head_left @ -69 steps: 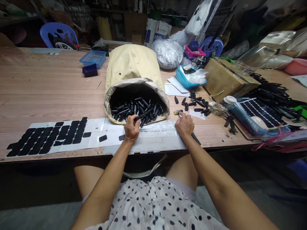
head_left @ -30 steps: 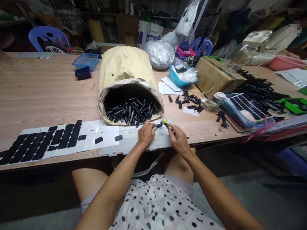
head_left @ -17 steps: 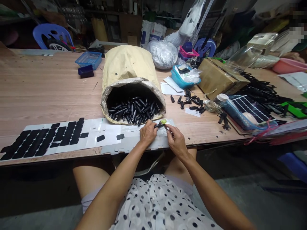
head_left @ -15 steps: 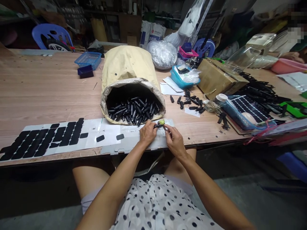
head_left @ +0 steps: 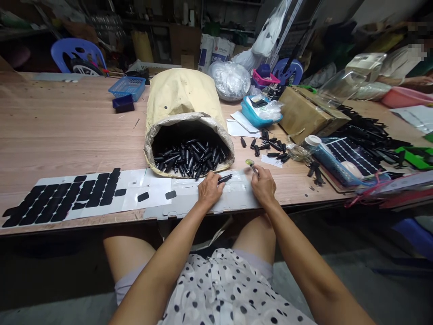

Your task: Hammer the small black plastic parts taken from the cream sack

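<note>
My left hand (head_left: 209,189) is closed round one end of a small black tapered piece (head_left: 226,178), which points right just above the grey board. To its right, my right hand (head_left: 264,186) grips a thin stick-like tool with a rounded yellow-green end (head_left: 249,162); the tool's exact kind is unclear. That end is raised and stands apart from the black piece. Behind my hands, a pale yellow sack (head_left: 184,90) lies on its side, its mouth facing me, with many similar black pieces (head_left: 191,158) inside. Under my hands lies a grey board (head_left: 182,203) partly covered by clear plastic.
At left, a white sheet (head_left: 130,180) carries rows of black rounded patches. Loose black pieces (head_left: 265,145) lie to the right, near a blue basket (head_left: 259,119) and a cardboard box (head_left: 304,113). A co-worker's hand (head_left: 417,81) shows at far right.
My right hand has moved right, carrying the yellow-green-ended tool away from the black piece. My left hand keeps its hold in nearly the same place. A co-worker's hand has appeared at far right.
</note>
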The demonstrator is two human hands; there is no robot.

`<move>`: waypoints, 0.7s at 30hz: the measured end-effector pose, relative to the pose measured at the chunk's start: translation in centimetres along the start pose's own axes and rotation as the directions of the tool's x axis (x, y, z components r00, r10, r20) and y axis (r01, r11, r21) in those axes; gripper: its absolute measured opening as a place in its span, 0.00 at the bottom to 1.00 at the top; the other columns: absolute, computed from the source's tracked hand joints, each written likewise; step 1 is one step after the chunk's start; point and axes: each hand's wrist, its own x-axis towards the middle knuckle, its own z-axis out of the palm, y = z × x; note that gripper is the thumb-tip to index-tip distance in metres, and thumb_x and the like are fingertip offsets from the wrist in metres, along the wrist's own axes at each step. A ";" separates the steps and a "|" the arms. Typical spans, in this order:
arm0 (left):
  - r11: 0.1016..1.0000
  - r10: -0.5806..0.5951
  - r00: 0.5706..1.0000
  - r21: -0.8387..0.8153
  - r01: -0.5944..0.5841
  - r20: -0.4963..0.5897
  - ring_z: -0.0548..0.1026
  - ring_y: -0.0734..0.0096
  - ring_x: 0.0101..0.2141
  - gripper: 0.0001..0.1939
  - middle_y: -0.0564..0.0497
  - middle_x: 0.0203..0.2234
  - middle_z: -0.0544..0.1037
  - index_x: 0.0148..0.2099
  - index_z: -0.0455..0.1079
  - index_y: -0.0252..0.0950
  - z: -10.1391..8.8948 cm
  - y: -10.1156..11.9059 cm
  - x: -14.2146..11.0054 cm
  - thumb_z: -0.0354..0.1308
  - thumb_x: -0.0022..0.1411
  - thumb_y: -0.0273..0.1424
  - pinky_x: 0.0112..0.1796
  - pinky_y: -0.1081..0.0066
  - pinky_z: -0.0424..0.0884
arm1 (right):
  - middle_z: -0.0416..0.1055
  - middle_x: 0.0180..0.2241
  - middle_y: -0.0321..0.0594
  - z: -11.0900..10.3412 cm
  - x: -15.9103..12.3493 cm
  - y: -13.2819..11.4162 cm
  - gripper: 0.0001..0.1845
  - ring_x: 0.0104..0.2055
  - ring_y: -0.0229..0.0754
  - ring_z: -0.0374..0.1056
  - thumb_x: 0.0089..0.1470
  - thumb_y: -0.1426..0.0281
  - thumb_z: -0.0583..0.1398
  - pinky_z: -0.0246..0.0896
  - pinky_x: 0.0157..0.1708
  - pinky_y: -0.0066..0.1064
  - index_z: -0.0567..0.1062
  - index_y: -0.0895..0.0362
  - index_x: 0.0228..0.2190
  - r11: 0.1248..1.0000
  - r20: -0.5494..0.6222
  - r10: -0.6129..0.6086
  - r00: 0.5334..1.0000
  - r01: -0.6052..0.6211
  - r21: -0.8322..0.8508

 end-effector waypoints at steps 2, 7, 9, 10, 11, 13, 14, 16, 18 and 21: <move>1.000 0.002 1.000 0.004 -0.002 0.001 0.74 0.63 0.50 0.10 0.50 0.49 0.73 0.51 0.73 0.43 -0.1 0.0 0.0 0.57 0.68 0.34 0.45 0.68 0.70 | 0.71 0.38 0.43 0.5 0.8 0.5 0.21 0.39 0.45 0.65 0.59 0.73 0.53 0.55 0.35 0.31 0.78 0.52 0.50 0.996 0.024 0.045 0.999 -0.043 -0.078; 1.000 0.002 1.000 0.008 -0.002 -0.006 0.74 0.63 0.49 0.10 0.50 0.49 0.73 0.51 0.73 0.43 0.0 0.0 -0.2 0.56 0.69 0.32 0.45 0.68 0.70 | 0.68 0.37 0.44 1.8 0.9 1.0 0.20 0.39 0.45 0.62 0.60 0.74 0.54 0.51 0.34 0.32 0.79 0.52 0.49 0.984 0.012 -0.008 1.000 0.010 -0.179; 1.000 0.006 1.000 0.005 -0.006 -0.012 0.74 0.64 0.50 0.10 0.50 0.49 0.73 0.51 0.73 0.43 0.1 -0.1 -0.1 0.56 0.68 0.32 0.45 0.68 0.70 | 0.68 0.38 0.45 2.1 0.6 0.8 0.19 0.40 0.46 0.61 0.60 0.74 0.53 0.51 0.34 0.32 0.78 0.53 0.49 0.975 -0.013 -0.032 0.999 0.028 -0.219; 1.000 0.006 1.000 0.002 -0.006 -0.013 0.74 0.63 0.50 0.10 0.50 0.49 0.73 0.51 0.73 0.43 0.1 -0.1 0.0 0.56 0.68 0.32 0.46 0.68 0.71 | 0.67 0.38 0.46 2.1 0.6 0.7 0.19 0.40 0.46 0.61 0.61 0.73 0.53 0.51 0.34 0.32 0.77 0.53 0.49 0.970 -0.018 -0.037 0.999 0.032 -0.239; 1.000 0.006 1.000 -0.003 -0.006 -0.014 0.74 0.63 0.50 0.10 0.50 0.49 0.73 0.50 0.73 0.43 0.1 -0.1 0.1 0.56 0.68 0.31 0.46 0.68 0.71 | 0.67 0.39 0.46 2.2 0.5 0.6 0.19 0.40 0.47 0.61 0.61 0.73 0.53 0.51 0.34 0.33 0.77 0.53 0.50 0.966 -0.019 -0.040 0.999 0.034 -0.257; 0.999 0.016 1.000 -0.030 -0.017 -0.022 0.74 0.63 0.50 0.10 0.50 0.48 0.74 0.50 0.73 0.42 0.0 -0.3 0.1 0.56 0.67 0.31 0.47 0.68 0.71 | 0.67 0.39 0.46 2.1 0.5 0.4 0.19 0.41 0.47 0.61 0.61 0.73 0.53 0.51 0.34 0.33 0.76 0.54 0.50 0.959 -0.013 -0.043 0.999 0.038 -0.282; 0.997 0.044 0.999 -0.057 -0.046 -0.026 0.75 0.64 0.49 0.10 0.50 0.48 0.74 0.49 0.74 0.42 -0.1 -0.5 -0.2 0.56 0.67 0.31 0.47 0.68 0.72 | 0.68 0.39 0.47 2.1 0.4 0.3 0.19 0.41 0.47 0.62 0.61 0.73 0.53 0.51 0.34 0.33 0.76 0.54 0.50 0.956 -0.010 -0.044 0.999 0.039 -0.290; 0.975 0.168 0.985 -0.139 -0.171 -0.034 0.75 0.66 0.46 0.11 0.50 0.45 0.75 0.50 0.74 0.42 -0.3 -1.1 -1.4 0.55 0.67 0.30 0.47 0.69 0.72 | 0.68 0.40 0.47 2.0 0.4 0.1 0.19 0.41 0.47 0.62 0.60 0.73 0.53 0.51 0.34 0.33 0.76 0.55 0.50 0.953 -0.005 -0.042 0.999 0.039 -0.300; 0.908 0.355 0.935 -0.238 -0.345 -0.002 0.76 0.68 0.42 0.12 0.50 0.42 0.77 0.51 0.74 0.42 -0.6 -2.1 -3.8 0.54 0.67 0.32 0.46 0.70 0.73 | 0.68 0.40 0.47 2.0 0.4 0.1 0.19 0.42 0.48 0.62 0.60 0.73 0.53 0.52 0.34 0.34 0.76 0.55 0.50 0.951 -0.007 -0.043 0.999 0.039 -0.307; 0.805 0.548 0.824 -0.357 -0.473 0.144 0.77 0.67 0.38 0.15 0.48 0.38 0.80 0.51 0.75 0.42 -0.8 -4.6 -8.3 0.51 0.69 0.37 0.44 0.70 0.73 | 0.68 0.40 0.48 2.1 0.4 0.1 0.20 0.42 0.49 0.62 0.60 0.74 0.52 0.53 0.35 0.34 0.75 0.56 0.51 0.949 -0.013 -0.049 0.999 0.043 -0.313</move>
